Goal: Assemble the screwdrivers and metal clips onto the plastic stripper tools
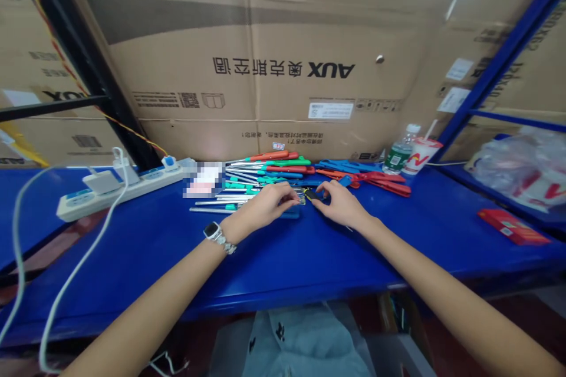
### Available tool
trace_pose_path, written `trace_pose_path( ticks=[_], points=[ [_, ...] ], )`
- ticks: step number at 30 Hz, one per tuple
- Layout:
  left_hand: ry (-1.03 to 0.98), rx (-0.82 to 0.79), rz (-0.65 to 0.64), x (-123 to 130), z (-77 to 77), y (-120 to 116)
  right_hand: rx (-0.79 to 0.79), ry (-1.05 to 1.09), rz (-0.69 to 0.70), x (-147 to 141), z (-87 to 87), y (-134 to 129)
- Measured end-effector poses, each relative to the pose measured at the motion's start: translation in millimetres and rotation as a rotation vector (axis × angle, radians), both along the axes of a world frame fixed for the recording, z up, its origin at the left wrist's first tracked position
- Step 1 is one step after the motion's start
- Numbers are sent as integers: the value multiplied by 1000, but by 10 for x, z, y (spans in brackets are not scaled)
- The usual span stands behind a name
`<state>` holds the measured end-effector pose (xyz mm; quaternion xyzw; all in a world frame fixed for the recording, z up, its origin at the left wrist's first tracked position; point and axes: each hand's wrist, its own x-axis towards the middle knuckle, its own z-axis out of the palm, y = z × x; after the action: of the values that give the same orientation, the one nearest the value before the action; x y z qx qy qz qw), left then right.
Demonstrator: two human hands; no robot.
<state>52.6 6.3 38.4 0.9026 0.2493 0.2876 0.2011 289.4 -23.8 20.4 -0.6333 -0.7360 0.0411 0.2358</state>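
Observation:
My right hand (pixel 339 203) closes its fingers around a small black-and-yellow piece (pixel 312 194); its exact kind is too small to tell. Close beside it, my left hand (pixel 275 200) is pinched, thumb to fingers, near the left end of that piece. What the pinch holds, if anything, I cannot make out. Behind and left of my hands lies a pile of screwdriver-like tools (pixel 254 179) with metal shafts and green, red and orange handles. Blue plastic strips (pixel 342 166) and red plastic strips (pixel 389 182) lie behind my right hand.
A power strip (pixel 145 184) with white plugs and cables runs along the left. At the back right stand a water bottle (pixel 398 156) and a paper cup (pixel 422 154) with a straw. A red box (pixel 513 227) lies at right. Cardboard (pixel 265 29) walls the blue table (pixel 265 271).

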Motion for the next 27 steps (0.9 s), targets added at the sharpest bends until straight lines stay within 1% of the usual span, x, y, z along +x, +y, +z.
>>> trace_pose_path(
  ticks=[2,4,6,8,9,10,12,14,16,18,21,23,27],
  points=[
    [-12,-16,-9,172,-20,78,-85,-35,-39,37,9,-51],
    [-19,-24,-13,267,-43,107,-128,-67,-52,54,30,-79],
    [-26,-41,-12,292,-64,91,-123,-87,-43,68,50,-83],
    [-47,-66,-7,268,-84,55,-88,-26,-23,79,59,-66],
    [-64,-79,-5,245,-95,39,-78,69,-2,76,59,-53],
    [-86,-91,1,218,-107,27,-81,207,30,65,58,-36],
    [-135,-131,21,156,-136,21,-124,556,127,5,66,11],
    [-198,-211,41,87,-167,37,-165,866,241,-105,97,82],
    [-262,-313,53,14,-189,63,-143,1064,303,-250,153,176],
    [-303,-386,67,-62,-197,90,-98,1189,330,-397,214,279],
    [-318,-423,102,-159,-185,123,-27,1285,359,-557,247,391],
    [-310,-425,127,-200,-171,138,-2,1327,352,-601,211,403],
    [-241,-403,152,-232,-144,142,9,1392,249,-581,89,293]
  ],
)
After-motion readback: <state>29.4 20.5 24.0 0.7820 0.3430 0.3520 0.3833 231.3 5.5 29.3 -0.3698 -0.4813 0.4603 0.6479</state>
